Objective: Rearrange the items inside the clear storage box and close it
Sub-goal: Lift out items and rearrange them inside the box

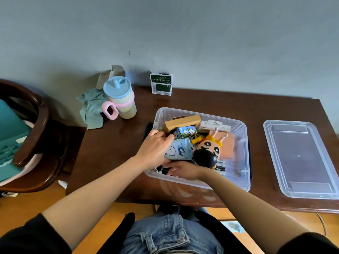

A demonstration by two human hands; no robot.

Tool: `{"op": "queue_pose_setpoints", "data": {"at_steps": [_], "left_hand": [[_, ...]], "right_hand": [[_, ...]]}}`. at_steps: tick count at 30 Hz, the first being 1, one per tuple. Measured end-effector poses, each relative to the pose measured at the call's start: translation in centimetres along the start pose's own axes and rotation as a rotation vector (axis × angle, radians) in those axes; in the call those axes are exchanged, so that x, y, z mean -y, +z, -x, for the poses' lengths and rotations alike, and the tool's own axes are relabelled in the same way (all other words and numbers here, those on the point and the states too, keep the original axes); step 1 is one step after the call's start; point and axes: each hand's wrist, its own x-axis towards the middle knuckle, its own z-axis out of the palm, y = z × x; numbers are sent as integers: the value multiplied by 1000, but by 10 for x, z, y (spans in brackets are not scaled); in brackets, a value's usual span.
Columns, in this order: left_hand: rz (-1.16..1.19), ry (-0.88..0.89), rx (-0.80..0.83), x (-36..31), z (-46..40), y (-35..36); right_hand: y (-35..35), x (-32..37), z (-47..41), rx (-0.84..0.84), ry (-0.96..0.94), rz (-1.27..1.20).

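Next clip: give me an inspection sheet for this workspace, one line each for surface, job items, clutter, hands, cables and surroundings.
Surface: dark wooden table.
Job items: clear storage box open, crowded with cartons and a cartoon doll; lid lies flat to its right.
Clutter: pastel tumbler, green cloth, green-and-white packet against the wall.
Hands: left hand on a blue-and-white pouch; right hand reaches low into the box, grasp unclear.
Cables: nothing seen.
Surroundings: wooden chair at left, grey wall.
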Motion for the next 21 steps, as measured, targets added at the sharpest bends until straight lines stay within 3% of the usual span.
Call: {"op": "queue_pose_setpoints", "data": {"at_steps": [6,11,21], "left_hand": [[26,-38,9,9,0,5],[100,-94,66,12,0,9],[125,-115,21,11,-2,7]], "right_hand": [[1,13,-21,45,-46,265],[0,15,-28,76,-11,307],[9,23,-32,-78,23,352]]}}
